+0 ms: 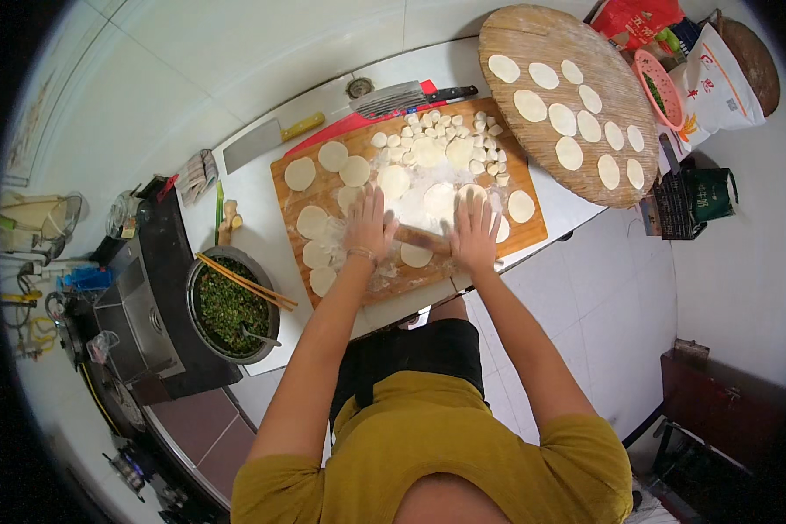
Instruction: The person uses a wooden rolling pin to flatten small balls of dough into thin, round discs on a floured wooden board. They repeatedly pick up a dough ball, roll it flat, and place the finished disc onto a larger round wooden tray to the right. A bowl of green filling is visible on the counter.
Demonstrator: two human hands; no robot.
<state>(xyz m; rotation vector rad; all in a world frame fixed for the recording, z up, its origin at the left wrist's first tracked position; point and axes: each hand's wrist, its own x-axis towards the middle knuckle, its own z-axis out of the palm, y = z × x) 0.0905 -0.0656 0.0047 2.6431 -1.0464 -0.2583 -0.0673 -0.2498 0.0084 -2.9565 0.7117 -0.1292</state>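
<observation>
On the floured cutting board (323,188), your left hand (368,225) and right hand (474,231) lie spread flat, palms pressing the rolling pin (421,238) to flatten a dough disc (417,255).

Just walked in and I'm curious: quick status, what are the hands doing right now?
Left hand and right hand flat on the rolling pin. Pin on floured board. Dough rounds lie close around it.

mustard-yellow short-sleeved shirt | dark trousers | thin band on left wrist
</observation>
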